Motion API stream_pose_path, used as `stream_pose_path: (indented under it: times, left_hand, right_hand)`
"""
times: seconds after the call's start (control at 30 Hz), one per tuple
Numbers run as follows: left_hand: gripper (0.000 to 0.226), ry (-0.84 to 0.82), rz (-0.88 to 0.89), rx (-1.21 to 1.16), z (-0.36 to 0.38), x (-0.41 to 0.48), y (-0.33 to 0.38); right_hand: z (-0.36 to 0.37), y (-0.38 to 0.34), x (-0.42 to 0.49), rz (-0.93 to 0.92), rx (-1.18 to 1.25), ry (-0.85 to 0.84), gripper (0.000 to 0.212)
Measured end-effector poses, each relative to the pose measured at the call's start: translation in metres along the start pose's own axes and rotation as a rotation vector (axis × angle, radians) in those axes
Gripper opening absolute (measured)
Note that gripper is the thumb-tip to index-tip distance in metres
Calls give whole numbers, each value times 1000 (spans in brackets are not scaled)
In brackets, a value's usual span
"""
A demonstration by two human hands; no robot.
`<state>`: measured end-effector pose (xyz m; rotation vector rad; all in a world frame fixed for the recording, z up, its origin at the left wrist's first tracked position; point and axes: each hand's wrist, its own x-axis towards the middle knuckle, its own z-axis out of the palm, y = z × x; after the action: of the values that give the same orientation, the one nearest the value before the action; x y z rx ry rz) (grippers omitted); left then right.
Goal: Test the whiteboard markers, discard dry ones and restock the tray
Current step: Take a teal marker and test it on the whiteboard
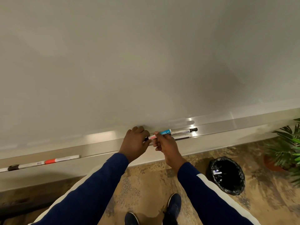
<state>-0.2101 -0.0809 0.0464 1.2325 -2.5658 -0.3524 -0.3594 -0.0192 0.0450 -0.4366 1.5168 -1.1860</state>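
Just above the marker tray (97, 146), a person's R thumb and forefinger (157, 133) pinch a whiteboard marker (164, 132) mid-barrel, the other fingers curled beneath it. L fingers (145, 134) are curled round the marker's dark left end, knuckles toward the board; whether that end is a cap or a bare tip can't be told. The marker shows a teal band right of the R fingertips, a pink-red label btwn the two hands and a white end pointing right. It is held nearly level, rising slightly to the right, in front of the tray.

L hand (134, 143) and R hand (168, 147) sit close together, both in navy sleeves (97, 184) w/ a pale stripe.

On the tray just right of the hands lies a black-capped marker (183, 131), cap to the right; a thin dark shape below it is too blurred to name. Well to the left on the same tray lie an orange-capped marker (62, 159) and, end to end w/ it, a black-banded marker (27, 165).

The whiteboard (146, 54) above shows faint wipe smears. On the patterned floor (146, 184) at right stands a black-lined bin (235, 187) w/ a discarded marker (217, 172) inside, well apart from the tray. A potted plant (285, 148) sits near it at frame edge.
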Motion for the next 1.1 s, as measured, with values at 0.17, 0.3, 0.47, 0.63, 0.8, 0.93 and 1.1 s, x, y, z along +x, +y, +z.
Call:
stream_pose_path:
  times: [0.17, 0.3, 0.47, 0.63, 0.8, 0.93, 1.1]
  left_hand:
    - [47, 70, 56, -1, -32, 4, 3]
    - [51, 156, 153, 36, -64, 8, 7]
    - [49, 317, 265, 73, -116, 15, 19]
    - [45, 515, 413, 109, -196, 28, 43]
    - [43, 693, 510, 188, -279, 41, 71]
    - [44, 802, 556, 273, -334, 51, 86]
    - [46, 921, 586, 426, -393, 60, 93]
  right_hand:
    - [-2, -24, -13, -128, 40, 3, 16]
    - [-5, -43, -24, -240, 39, 3, 19]
    - [-5, -80, -48, -486, -34, 9, 26]
    - [-3, -138, -78, -691, 117, -28, 40]
    - [0, -205, -112, -908, 200, -109, 56]
    - [7, -255, -143, -1084, 208, -97, 43]
    - [23, -312, -171, -1246, 236, -66, 55]
